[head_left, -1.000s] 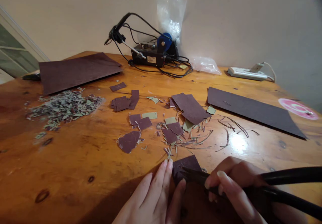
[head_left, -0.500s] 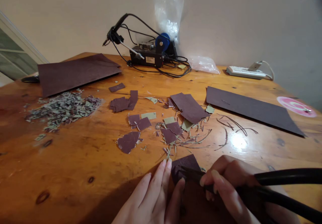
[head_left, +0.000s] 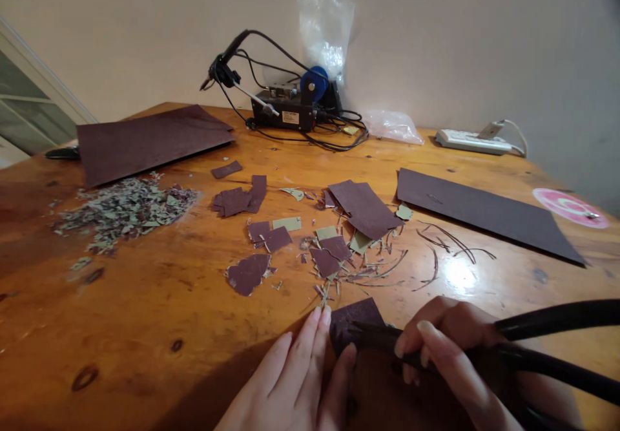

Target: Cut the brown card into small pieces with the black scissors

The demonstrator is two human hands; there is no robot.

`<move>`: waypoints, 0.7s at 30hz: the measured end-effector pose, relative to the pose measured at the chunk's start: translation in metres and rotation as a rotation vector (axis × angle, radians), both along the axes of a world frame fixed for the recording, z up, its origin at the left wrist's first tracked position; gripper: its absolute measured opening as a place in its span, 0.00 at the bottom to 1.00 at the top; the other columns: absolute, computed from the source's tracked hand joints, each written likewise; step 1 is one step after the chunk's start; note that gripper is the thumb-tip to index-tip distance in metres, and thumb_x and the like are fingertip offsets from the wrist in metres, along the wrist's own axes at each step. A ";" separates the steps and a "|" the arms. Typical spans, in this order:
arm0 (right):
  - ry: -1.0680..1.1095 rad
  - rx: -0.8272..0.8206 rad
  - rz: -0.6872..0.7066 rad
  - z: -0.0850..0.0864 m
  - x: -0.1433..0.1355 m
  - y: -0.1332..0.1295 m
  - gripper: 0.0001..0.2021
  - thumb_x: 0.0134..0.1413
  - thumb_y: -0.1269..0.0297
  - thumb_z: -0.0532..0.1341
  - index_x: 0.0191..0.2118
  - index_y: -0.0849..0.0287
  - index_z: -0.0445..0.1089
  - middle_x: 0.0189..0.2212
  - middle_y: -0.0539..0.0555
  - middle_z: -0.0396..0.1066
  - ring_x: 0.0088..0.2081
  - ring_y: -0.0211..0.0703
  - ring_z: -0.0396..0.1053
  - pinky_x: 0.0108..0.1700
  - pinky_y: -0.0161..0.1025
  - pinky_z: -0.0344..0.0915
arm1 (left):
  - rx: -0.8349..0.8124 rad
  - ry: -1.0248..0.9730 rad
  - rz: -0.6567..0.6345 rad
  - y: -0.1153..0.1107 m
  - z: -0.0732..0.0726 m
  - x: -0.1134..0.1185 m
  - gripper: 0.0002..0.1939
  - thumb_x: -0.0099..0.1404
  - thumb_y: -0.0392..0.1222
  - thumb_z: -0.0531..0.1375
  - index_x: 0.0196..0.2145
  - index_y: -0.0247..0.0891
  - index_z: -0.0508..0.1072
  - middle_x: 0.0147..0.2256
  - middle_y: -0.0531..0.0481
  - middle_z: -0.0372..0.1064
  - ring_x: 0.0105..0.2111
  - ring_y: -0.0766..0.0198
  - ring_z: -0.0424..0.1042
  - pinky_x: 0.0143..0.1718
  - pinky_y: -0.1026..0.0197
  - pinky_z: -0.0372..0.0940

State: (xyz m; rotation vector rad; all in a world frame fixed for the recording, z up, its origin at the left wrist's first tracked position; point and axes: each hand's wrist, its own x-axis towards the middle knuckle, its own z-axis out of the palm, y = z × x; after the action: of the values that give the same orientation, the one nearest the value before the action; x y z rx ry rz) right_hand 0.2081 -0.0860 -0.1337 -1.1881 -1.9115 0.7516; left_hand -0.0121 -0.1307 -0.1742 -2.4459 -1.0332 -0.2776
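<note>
A small dark brown sandpaper piece (head_left: 358,313) lies on the wooden table at the front. My left hand (head_left: 290,379) rests flat at its left edge, fingers stretched out and thumb touching the near side. In my right hand (head_left: 450,347) is a dark pliers-like tool (head_left: 557,318), gripped near its front end. Its two long black handles spread out past the right border. The tip lies over the small piece; whether its jaws are apart is too dark to tell. Just beyond my left fingertips are thin strips and cut sandpaper scraps (head_left: 330,255).
Larger sandpaper sheets lie at the left (head_left: 150,143) and right (head_left: 484,214). A heap of shredded bits (head_left: 130,214) sits on the left. At the back stand a soldering station (head_left: 283,111), plastic bags (head_left: 324,24) and a white power strip (head_left: 472,140).
My right hand and the tool have shifted slightly right, and the handles have swung upward in view. My left hand and the small sandpaper piece stay put.
</note>
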 end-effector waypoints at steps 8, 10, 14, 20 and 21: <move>0.001 -0.013 -0.009 0.010 -0.002 0.005 0.11 0.55 0.59 0.59 0.24 0.52 0.71 0.18 0.48 0.70 0.17 0.37 0.68 0.18 0.30 0.68 | 0.024 0.016 0.023 0.001 0.004 0.000 0.27 0.68 0.39 0.51 0.62 0.29 0.53 0.51 0.38 0.69 0.56 0.54 0.63 0.54 0.56 0.56; 0.014 -0.006 -0.005 0.011 -0.003 0.006 0.11 0.56 0.59 0.59 0.24 0.52 0.71 0.18 0.48 0.70 0.16 0.37 0.68 0.18 0.29 0.67 | 0.014 0.027 0.013 0.001 0.005 0.000 0.27 0.68 0.39 0.50 0.62 0.29 0.53 0.51 0.38 0.70 0.55 0.54 0.63 0.53 0.56 0.58; 0.067 -0.004 0.039 0.018 -0.008 0.009 0.14 0.60 0.62 0.55 0.25 0.55 0.69 0.17 0.47 0.69 0.17 0.33 0.69 0.19 0.26 0.67 | -0.008 0.036 -0.003 0.001 0.003 -0.001 0.26 0.68 0.39 0.51 0.62 0.28 0.55 0.52 0.37 0.69 0.56 0.53 0.62 0.52 0.56 0.59; 0.037 -0.002 0.053 0.018 -0.007 0.007 0.13 0.61 0.64 0.54 0.26 0.55 0.69 0.18 0.47 0.69 0.17 0.34 0.69 0.19 0.27 0.68 | 0.003 0.038 0.005 0.000 0.000 -0.001 0.27 0.67 0.40 0.53 0.62 0.29 0.55 0.54 0.37 0.66 0.57 0.52 0.61 0.55 0.54 0.57; 0.014 -0.007 0.074 0.017 -0.004 0.006 0.12 0.60 0.64 0.55 0.27 0.54 0.70 0.18 0.48 0.70 0.17 0.35 0.69 0.19 0.27 0.68 | 0.019 0.042 0.014 0.000 -0.001 -0.002 0.27 0.67 0.40 0.53 0.62 0.30 0.55 0.54 0.38 0.66 0.57 0.53 0.61 0.55 0.53 0.57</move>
State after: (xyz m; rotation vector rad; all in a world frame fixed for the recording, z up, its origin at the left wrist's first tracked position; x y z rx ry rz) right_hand 0.2040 -0.0797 -0.1172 -1.1185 -1.9522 0.8042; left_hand -0.0137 -0.1305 -0.1751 -2.4160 -1.0242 -0.2295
